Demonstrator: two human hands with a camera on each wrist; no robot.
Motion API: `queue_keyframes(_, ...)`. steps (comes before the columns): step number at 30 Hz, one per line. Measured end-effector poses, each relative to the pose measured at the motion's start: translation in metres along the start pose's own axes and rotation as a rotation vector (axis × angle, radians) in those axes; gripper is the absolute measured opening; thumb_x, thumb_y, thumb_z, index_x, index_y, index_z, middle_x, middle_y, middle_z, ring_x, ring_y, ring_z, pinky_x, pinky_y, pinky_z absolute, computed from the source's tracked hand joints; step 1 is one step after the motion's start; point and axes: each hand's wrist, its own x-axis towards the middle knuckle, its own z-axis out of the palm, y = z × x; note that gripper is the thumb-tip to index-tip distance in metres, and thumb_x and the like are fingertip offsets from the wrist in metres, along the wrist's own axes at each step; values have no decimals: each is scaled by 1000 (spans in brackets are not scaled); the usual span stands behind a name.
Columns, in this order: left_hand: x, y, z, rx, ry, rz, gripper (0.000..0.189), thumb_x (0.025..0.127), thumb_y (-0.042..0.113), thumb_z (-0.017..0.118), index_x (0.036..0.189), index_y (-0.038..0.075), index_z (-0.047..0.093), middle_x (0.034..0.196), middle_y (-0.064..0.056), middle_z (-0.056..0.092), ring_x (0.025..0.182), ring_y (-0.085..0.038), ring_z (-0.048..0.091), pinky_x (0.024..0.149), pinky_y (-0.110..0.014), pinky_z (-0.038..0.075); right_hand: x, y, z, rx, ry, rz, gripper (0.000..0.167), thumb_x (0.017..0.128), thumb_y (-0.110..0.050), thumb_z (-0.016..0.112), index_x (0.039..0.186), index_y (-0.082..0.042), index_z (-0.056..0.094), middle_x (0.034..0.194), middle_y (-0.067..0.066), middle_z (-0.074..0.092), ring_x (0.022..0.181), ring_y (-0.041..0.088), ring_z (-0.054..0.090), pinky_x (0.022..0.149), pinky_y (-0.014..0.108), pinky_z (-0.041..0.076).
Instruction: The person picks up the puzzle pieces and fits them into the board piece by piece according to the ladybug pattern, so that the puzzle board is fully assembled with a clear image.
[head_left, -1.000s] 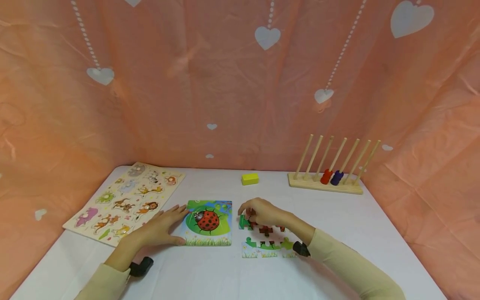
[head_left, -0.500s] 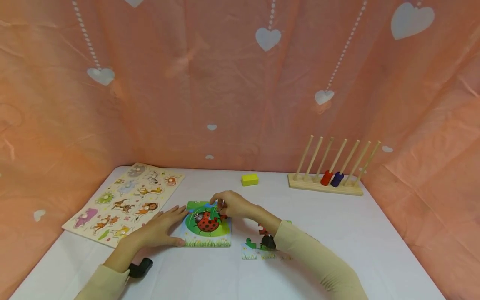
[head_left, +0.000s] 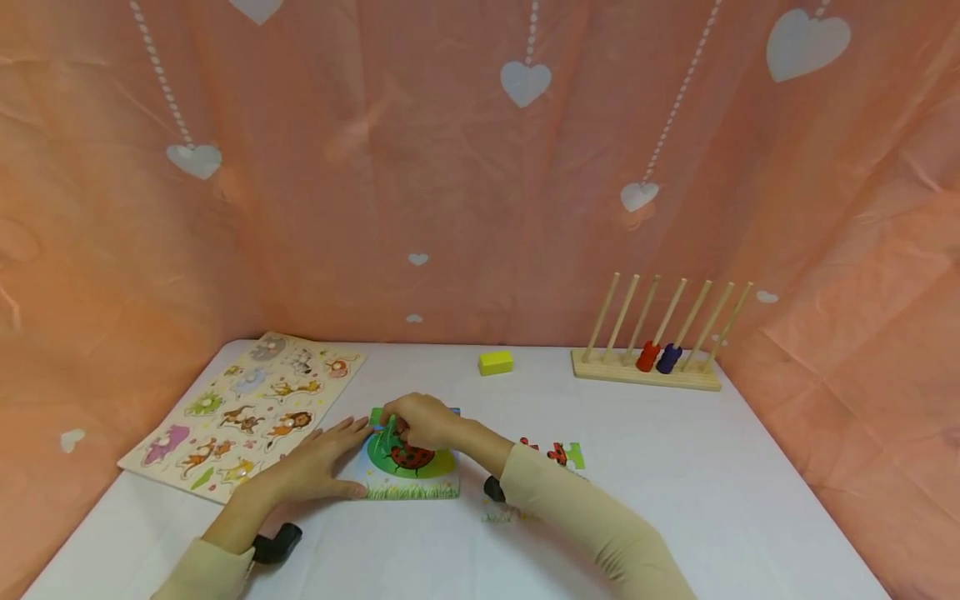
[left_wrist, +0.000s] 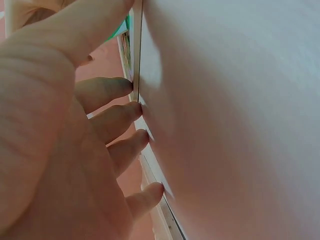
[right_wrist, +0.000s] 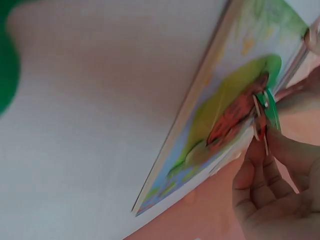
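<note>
A square ladybug picture board (head_left: 412, 488) lies on the white table in front of me. My right hand (head_left: 425, 421) pinches a green jigsaw piece (head_left: 388, 437) over the board's upper left. In the right wrist view, the piece (right_wrist: 271, 109) stands tilted between thumb and fingers, with some red on it. My left hand (head_left: 317, 468) rests at the board's left side, fingers extended and thumb at the lower left corner. Close up, the left hand (left_wrist: 55, 125) has its fingertips down along the edge. Loose ladybug jigsaw pieces (head_left: 574, 455) lie right of the board, partly hidden by my right sleeve.
A wooden animal peg puzzle (head_left: 247, 408) lies at the back left. Behind the board sits a yellow block (head_left: 496, 363). At the back right stands a wooden rack (head_left: 645, 378) of upright pegs with red and blue beads. A peach curtain (head_left: 450, 167) hangs behind the table.
My right hand has moved left from the loose pieces to over the board, carrying the green jigsaw piece. The left hand has stayed at the board's left side.
</note>
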Motion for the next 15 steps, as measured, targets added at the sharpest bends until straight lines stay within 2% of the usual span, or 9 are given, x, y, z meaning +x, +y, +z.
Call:
queue_keyframes(5,0,0,1,1,3,-2,97,78,53,78,145,-7,44,153,-29,35,140,-54,28,102,-80,20,0,-7,8,-86,5,-4,38,87,5,71,123,-6,67,112,2,70,96,12,65,87,19,50)
queue_keyframes(8,0,0,1,0,-1,-10,96,78,53,79,145,-7,44,154,-29,35,140,-54,27,102,-80,20,-2,-9,11,-123,5,8,41,86,1,75,126,-7,65,116,5,68,102,14,65,89,21,51)
queue_keyframes(15,0,-2,2,3,-11,-6,96,78,53,78,145,-7,44,154,-29,34,141,-54,27,102,-80,20,-4,-9,18,-205,16,18,45,86,-10,79,129,-12,68,105,3,62,79,8,57,69,17,49)
